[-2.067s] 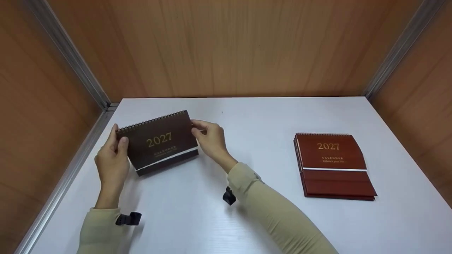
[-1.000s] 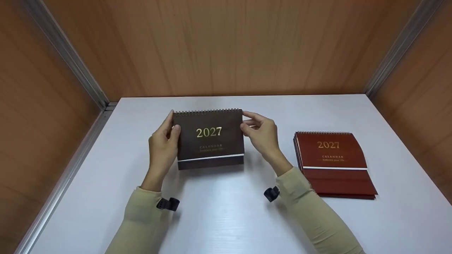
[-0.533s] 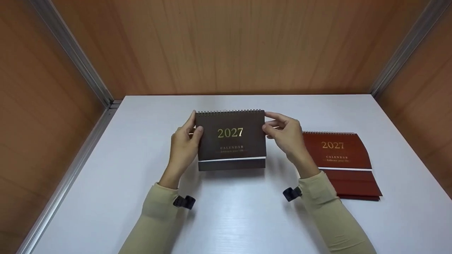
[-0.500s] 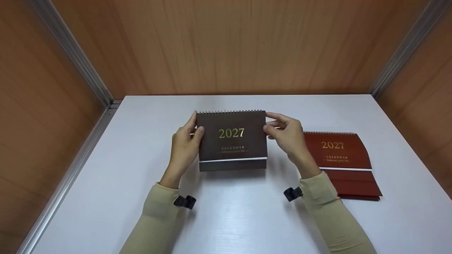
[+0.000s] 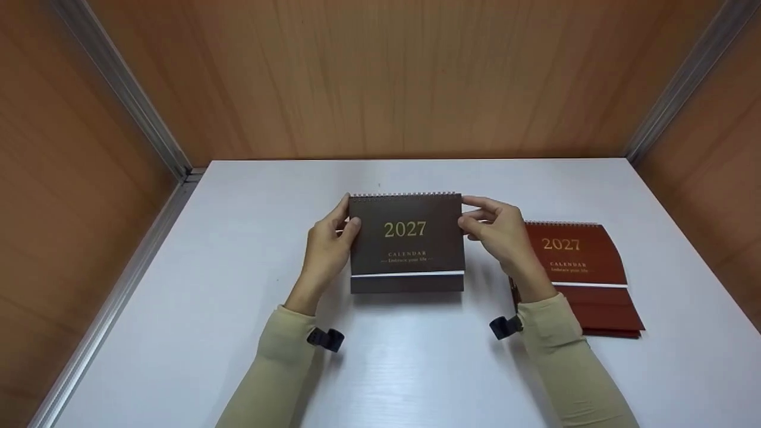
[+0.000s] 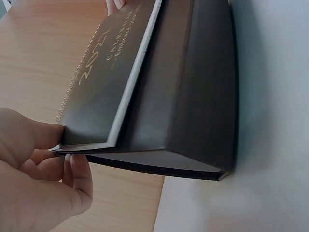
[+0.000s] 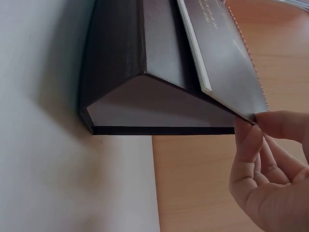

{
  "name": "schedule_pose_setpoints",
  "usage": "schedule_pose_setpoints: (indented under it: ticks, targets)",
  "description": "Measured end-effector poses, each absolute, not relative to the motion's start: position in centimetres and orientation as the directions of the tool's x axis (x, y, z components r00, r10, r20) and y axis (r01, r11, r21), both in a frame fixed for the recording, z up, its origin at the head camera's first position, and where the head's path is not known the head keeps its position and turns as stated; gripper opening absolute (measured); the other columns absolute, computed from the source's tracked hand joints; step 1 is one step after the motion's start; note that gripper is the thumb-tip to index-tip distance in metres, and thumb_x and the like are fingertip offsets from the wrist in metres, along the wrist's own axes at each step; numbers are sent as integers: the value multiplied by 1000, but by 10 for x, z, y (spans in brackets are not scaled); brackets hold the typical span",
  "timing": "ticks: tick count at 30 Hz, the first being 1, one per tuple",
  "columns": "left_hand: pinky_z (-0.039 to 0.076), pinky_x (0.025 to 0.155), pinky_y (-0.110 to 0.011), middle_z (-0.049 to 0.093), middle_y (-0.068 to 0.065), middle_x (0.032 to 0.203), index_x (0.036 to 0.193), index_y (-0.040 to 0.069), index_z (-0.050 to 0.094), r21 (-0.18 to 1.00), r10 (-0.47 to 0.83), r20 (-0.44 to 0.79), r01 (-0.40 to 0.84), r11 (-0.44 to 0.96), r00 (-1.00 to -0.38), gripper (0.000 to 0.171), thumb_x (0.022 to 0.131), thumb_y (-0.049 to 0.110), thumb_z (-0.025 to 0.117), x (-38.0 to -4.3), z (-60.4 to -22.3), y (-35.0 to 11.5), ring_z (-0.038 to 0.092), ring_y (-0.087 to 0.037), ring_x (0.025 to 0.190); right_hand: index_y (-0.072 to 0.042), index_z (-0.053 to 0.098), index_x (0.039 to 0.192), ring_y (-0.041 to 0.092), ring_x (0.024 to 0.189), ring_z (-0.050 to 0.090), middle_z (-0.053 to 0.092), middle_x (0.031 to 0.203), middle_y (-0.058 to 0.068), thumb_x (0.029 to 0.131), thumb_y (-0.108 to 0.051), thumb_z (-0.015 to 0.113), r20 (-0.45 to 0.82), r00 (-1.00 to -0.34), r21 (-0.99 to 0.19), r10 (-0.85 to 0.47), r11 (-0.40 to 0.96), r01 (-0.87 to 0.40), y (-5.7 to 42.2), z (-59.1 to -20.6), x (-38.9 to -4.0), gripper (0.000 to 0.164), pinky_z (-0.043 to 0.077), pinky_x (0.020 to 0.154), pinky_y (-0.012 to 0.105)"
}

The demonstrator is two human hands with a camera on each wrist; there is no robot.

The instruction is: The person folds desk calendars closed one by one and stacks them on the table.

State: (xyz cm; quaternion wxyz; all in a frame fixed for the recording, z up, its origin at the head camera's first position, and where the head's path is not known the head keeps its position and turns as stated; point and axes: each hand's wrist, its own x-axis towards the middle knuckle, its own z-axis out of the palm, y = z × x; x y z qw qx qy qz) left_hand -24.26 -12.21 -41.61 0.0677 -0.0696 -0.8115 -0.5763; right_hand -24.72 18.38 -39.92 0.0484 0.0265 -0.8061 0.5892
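Note:
A dark brown desk calendar (image 5: 407, 246) with gold "2027" lettering and a wire spiral along its top edge faces me in the head view. My left hand (image 5: 329, 249) pinches its left side, thumb on the cover and fingers behind. On the opposite side my right hand (image 5: 499, 235) pinches the right edge near the top. Both wrist views show the calendar's stand (image 7: 164, 104) spread into a hollow triangle, its base close over the white table. In the left wrist view the thumb (image 6: 46, 135) presses the cover's corner.
A red desk calendar (image 5: 594, 309) with the same lettering lies at the right on the white table (image 5: 178, 333), partly hidden by my right hand and forearm. Wooden panels (image 5: 404, 77) with metal corner posts enclose the table at back and sides.
Both hands have carried the brown calendar from the left side of the table to the middle. It was tilted and now sits level, slightly lower and nearer me. The red calendar stays in place.

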Motion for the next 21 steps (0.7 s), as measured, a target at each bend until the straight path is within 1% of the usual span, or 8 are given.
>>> schedule_pose_setpoints:
  ticks: [3,8,12,14,17,19,20,21]
  targets:
    - [56,104,-35,46,-9,165,166,9,34,930,38,187,190,314,-982,58,112,17,53,-244,-418,-122,64,-24,126,-5,67,142,13,86,75,78,108,16,99,-7,73,107,-994,-948,12,303,-98,185,-401,-248,44,62,79,24]
    - [54,108,-36,43,-9,167,167,10,32,940,59,185,195,281,-981,59,113,17,53,-246,-422,-121,62,-25,130,-6,65,146,12,93,75,75,116,19,101,-8,71,108,-994,-945,5,310,-101,186,-403,-250,45,61,86,24]
    - [54,108,-39,47,-11,164,168,12,31,945,70,188,200,258,-980,60,112,18,54,-249,-425,-121,64,-28,127,-7,63,147,12,96,75,73,119,19,102,-8,69,119,-993,-940,12,324,-109,187,-406,-251,45,58,88,21]
    - [52,111,-41,48,-11,163,168,14,31,945,72,179,192,263,-981,60,113,20,54,-249,-427,-121,61,-29,131,-7,63,148,11,96,74,73,119,19,102,-8,69,128,-992,-937,15,330,-116,187,-408,-252,46,58,86,20]
    - [48,115,-44,44,-11,165,170,17,27,945,89,163,182,271,-983,62,113,22,52,-249,-428,-121,54,-35,139,-6,63,148,9,95,72,72,119,19,102,-7,69,141,-990,-933,19,338,-126,187,-410,-253,47,57,85,20]
    - [46,117,-44,38,-9,170,171,20,24,948,108,151,175,266,-983,63,114,24,51,-248,-429,-121,50,-36,144,-7,62,149,10,95,72,71,119,19,101,-6,69,148,-989,-930,18,343,-133,187,-412,-253,48,57,85,20]
    - [46,117,-44,34,-8,172,171,20,23,950,120,148,175,257,-982,64,114,24,50,-248,-430,-121,49,-37,145,-7,62,149,10,96,72,71,119,19,102,-6,68,150,-989,-928,15,347,-136,187,-413,-253,48,57,85,20]
    - [47,117,-44,33,-9,172,171,21,21,953,131,144,173,247,-981,64,114,24,50,-248,-430,-121,51,-38,145,-8,62,150,11,97,72,71,120,19,102,-6,68,152,-988,-927,11,349,-139,187,-413,-253,48,57,86,20]
